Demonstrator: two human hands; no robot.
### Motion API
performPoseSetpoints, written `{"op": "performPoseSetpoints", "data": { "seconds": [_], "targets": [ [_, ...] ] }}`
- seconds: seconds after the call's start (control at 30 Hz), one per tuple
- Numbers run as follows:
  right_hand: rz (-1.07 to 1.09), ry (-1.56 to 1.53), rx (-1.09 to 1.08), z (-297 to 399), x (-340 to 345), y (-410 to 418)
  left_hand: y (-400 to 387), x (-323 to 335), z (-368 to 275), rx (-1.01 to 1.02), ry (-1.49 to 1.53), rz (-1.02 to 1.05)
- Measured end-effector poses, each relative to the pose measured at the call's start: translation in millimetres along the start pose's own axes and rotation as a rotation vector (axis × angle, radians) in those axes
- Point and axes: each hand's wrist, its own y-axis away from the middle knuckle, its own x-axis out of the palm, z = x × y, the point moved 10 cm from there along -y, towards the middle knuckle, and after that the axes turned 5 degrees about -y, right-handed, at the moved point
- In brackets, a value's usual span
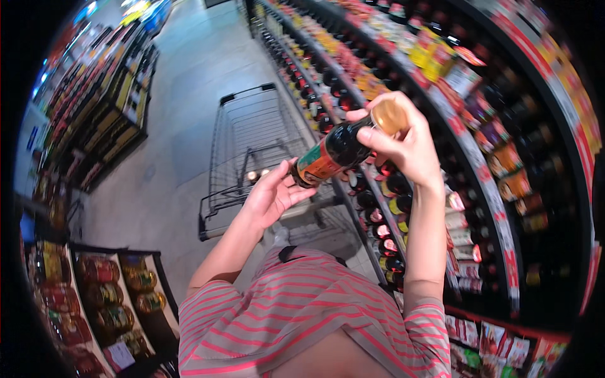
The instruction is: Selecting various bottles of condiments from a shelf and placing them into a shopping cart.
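A dark glass sauce bottle (pixel 338 146) with a gold cap and a green and orange label is tilted in front of me. My right hand (pixel 401 137) grips it around the neck, just below the cap. Under its base, my left hand (pixel 279 193) is cupped with the fingers spread, touching or nearly touching the bottom. The label bears writing and faces up towards me. Beyond the hands stands a wire shopping cart (pixel 255 111), partly hidden by the bottle and my left hand. Its basket shows bare wire.
Long shelves (pixel 472 141) of bottles and packets run along my right side. At the lower left, a rack (pixel 71 264) holds several large jars. A display (pixel 118 104) of stacked bottles stands across the aisle floor (pixel 189 52). Packets (pixel 503 345) hang at the lower right.
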Motion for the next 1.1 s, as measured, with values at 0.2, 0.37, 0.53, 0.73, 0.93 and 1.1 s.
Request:
{"op": "performPoseSetpoints", "data": {
  "seconds": [0.2, 0.37, 0.53, 0.73, 0.93, 1.1],
  "targets": [
    [0.189, 0.033, 0.174, -104, 127, -90, 11, -161, -86, 0.197, 0.036, -0.435],
    [0.186, 0.282, 0.133, -228, 196, -148, -18, -297, -96, 0.187, 0.075, -0.709],
    [0.249, 0.416, 0.181, -345, 258, -148, -33, -380, -63, 0.003, -0.004, -1.053],
    [0.345, 0.369, 0.365, -450, 299, -122, -21, -424, -22, -0.03, 0.077, -1.199],
    [0.573, 0.51, 0.474, -518, 319, -114, -25, -454, 11, -0.055, 0.167, -1.234],
    [0.865, 0.736, 0.584, -557, 348, -90, -16, -464, 22, -0.157, 0.07, -1.219]
  ]
}}
